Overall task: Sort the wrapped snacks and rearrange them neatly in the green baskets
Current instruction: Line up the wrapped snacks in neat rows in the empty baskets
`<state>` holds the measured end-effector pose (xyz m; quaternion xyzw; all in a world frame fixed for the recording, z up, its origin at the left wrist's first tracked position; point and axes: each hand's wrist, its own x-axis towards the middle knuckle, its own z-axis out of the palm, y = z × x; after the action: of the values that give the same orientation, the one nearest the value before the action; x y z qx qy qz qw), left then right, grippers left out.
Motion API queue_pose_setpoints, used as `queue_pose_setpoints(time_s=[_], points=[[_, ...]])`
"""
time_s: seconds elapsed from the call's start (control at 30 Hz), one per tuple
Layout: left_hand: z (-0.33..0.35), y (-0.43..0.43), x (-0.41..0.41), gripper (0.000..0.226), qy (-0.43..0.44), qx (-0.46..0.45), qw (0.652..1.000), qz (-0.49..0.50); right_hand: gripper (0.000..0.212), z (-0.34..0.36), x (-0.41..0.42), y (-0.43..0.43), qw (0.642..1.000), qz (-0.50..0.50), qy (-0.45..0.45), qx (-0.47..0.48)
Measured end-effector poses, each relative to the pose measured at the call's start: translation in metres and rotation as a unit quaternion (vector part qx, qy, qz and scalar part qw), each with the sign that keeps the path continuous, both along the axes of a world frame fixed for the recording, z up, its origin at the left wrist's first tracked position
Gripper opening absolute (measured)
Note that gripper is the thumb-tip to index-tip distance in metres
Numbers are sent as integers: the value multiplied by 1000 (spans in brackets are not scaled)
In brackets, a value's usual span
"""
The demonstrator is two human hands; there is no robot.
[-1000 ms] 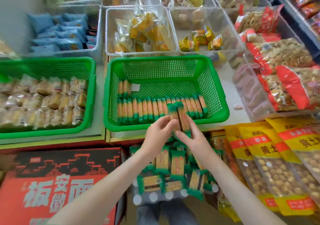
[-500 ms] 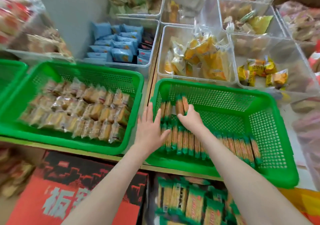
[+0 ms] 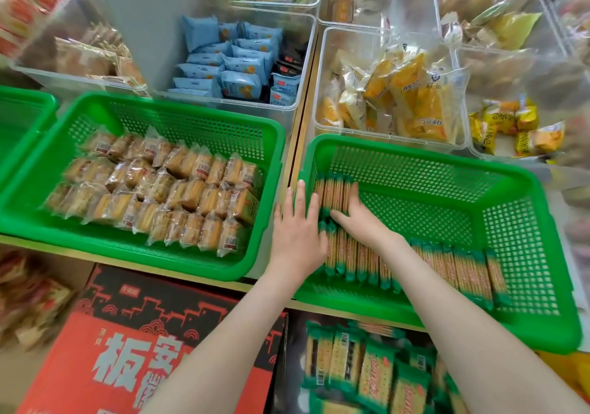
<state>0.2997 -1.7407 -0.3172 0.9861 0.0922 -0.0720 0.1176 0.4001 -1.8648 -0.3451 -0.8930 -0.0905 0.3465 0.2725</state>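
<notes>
A shop shelf carries clear plastic bins [image 3: 306, 62] of wrapped snacks, and before them stand two green plastic baskets with perforated mesh walls. The right green basket [image 3: 431, 151] holds slim cracker packs with glossy green ends: a long front row [image 3: 453, 265] and a short back row [image 3: 332, 191] at its left wall. The left hand [image 3: 297, 231] lies flat with straight fingers on the basket's left rim. The right hand [image 3: 357, 218], also open, presses its fingers against the back row. The left green basket [image 3: 191, 116] is filled with transparent packs of golden cakes [image 3: 166, 190]. Below the shelf are a red and black cardboard box [image 3: 127, 349] and loose cracker packs [image 3: 367, 372].
</notes>
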Motion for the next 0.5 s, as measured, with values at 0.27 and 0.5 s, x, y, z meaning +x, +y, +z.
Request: queue_pose_setpoints(time_s=[0.27,0.5], points=[[1,-1,-26,42,-203,-124,971,19,57,63,-90,-47,964,6,-258,66],[-29,-72,-163,41,-261,-179,936,-155,50,36,-241,-139,951,-83,-296,31]])
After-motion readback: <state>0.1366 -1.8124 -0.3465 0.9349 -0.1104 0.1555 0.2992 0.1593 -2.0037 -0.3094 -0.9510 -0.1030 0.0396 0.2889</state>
